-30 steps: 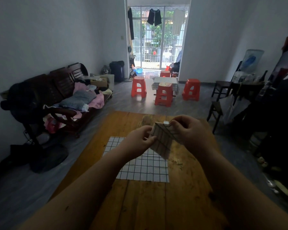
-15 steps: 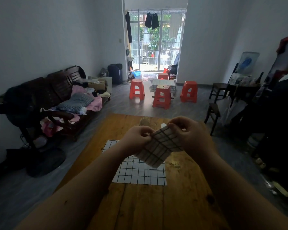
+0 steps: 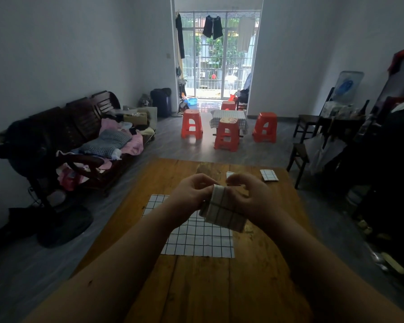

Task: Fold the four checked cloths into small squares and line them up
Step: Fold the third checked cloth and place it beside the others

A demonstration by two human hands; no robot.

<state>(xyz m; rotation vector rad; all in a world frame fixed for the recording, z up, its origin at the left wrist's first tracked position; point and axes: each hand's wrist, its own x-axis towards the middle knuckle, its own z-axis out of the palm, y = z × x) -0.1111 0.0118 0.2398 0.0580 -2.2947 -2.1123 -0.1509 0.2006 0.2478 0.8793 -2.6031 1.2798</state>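
Folded checked cloth [image 3: 224, 213] (above wooden table [image 3: 219, 290])

Brown wooden plank counter [image 3: 196, 287] beneath grip [image 3: 216, 193]. Far left of grip: dark wooden slatted sofa [image 3: 79, 122] heaped with clothes; black standing fan [image 3: 65, 226] on floor beside it. Beyond grip: orange plastic stools [image 3: 226, 136], barred glass balcony door [image 3: 217, 54]. Right of grip: dark wooden chair [image 3: 299, 155].
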